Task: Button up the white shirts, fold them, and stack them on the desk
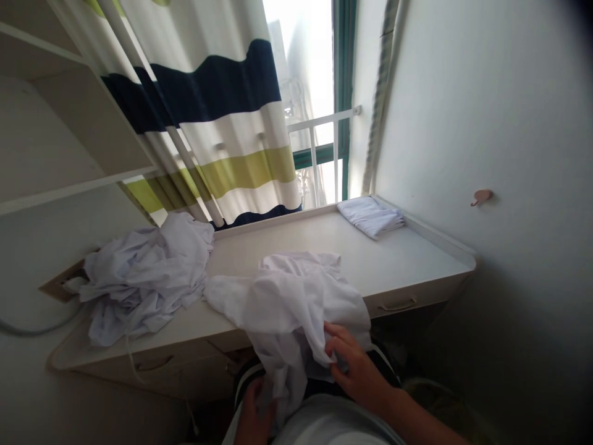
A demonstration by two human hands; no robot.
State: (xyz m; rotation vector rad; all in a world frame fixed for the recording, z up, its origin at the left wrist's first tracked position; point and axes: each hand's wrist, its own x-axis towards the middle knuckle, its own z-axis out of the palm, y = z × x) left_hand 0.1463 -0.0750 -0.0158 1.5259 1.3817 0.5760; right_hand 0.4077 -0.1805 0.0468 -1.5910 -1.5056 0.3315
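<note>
Left hand [254, 413] sits low at the frame's bottom edge, partly cut off and half buried under the white garment [291, 309]; its fingers cannot be made out, so whether its grip is closed on the cloth cannot be told. Right hand [354, 364] shows more fully, forearm running off the lower right corner. Its grip is pinched shut on a fold of the garment's lower hem, fingertips bunched in the fabric.

Garment is crumpled; shape and sleeves hard to read. Its upper part lies on the bench [407, 259], the rest spills over the front edge down toward the person's lap, where both hands meet it.

Bench has a raised lip along the back and right side. Right end abuts the wall, back edge meets the striped curtain [222, 123] and window. Bare surface lies between the garment and a folded white stack [370, 215] in the far right corner, well apart from the hands. A heaped pile of white clothes [148, 275] fills the left end, just beside the garment. Drawer handles below the front edge are dim.
</note>
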